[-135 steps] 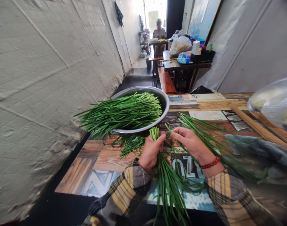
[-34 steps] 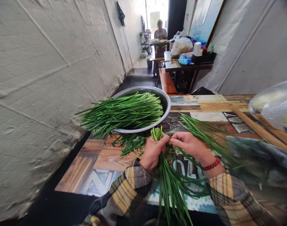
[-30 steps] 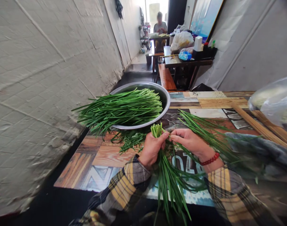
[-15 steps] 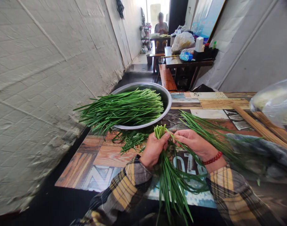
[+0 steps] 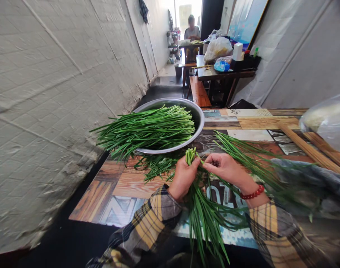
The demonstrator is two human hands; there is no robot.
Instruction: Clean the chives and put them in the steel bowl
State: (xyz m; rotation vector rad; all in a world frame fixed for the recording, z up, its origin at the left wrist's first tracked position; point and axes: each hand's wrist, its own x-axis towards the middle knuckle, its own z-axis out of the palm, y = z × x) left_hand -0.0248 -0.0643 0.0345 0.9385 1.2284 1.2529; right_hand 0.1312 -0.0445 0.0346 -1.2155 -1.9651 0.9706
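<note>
My left hand [image 5: 183, 174] is closed around a bunch of garlic chives [image 5: 206, 219]. Their pale cut ends poke up above the fist, and the long green leaves hang down over the table's near edge. Close beside it, my right hand [image 5: 225, 169] pinches a single chive stalk by the bunch's top; its fingertips partly hide the stalk. Beyond my hands, a metal basin [image 5: 201, 130] holds a big heap of chives [image 5: 153, 126], leaves spilling over its left rim. More loose chives [image 5: 242, 152] lie on the table behind my right hand.
Chive scraps [image 5: 161, 167] lie below the basin on the patterned table [image 5: 102, 190]. To the right are wooden sticks [image 5: 312, 149], a clear plastic bag [image 5: 331, 119] and a grey plastic sheet [image 5: 306, 178]. A person [image 5: 192, 31] sits far back; a wall [image 5: 47, 111] runs along the left.
My right hand's fingers have shifted slightly and curled more at the stalk beside the bunch. My left hand keeps its hold on the chives. The whole view has moved a little.
</note>
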